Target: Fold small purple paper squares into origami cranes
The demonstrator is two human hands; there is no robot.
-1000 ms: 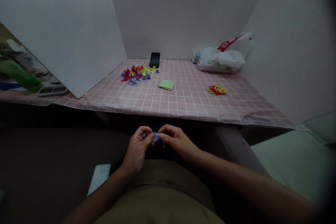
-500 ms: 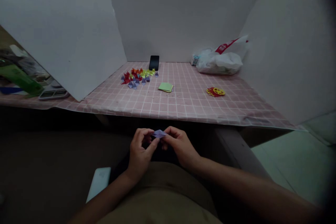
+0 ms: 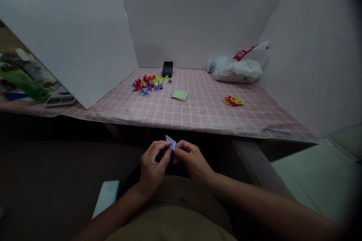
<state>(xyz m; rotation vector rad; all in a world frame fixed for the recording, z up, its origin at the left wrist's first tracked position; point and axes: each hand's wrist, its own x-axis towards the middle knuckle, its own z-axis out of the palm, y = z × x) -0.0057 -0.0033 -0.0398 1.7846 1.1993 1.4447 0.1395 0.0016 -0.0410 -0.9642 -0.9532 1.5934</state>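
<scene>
A small piece of folded purple paper (image 3: 172,143) is held above my lap, in front of the table's near edge. My left hand (image 3: 154,163) pinches its left side between thumb and fingers. On its right lower side, my right hand (image 3: 194,160) grips it with thumb and forefinger. The paper stands tilted, with a pointed tip up to the left. Beyond, on the table, lie a small stack of square paper (image 3: 180,95), green on top, and a cluster of folded paper figures (image 3: 149,83) in red, orange, yellow and purple.
A pink checked tablecloth (image 3: 203,116) covers the table between white boards (image 3: 70,37). At the back are a black phone (image 3: 167,69) and a white plastic bag (image 3: 237,69). Red and yellow cut-outs (image 3: 233,101) lie at right. A white power bank-like slab (image 3: 106,197) rests beside my left forearm.
The purple paper has turned from lying level to tilted, its tip now pointing up to the left. Both hands stay on it. The view has shifted slightly.
</scene>
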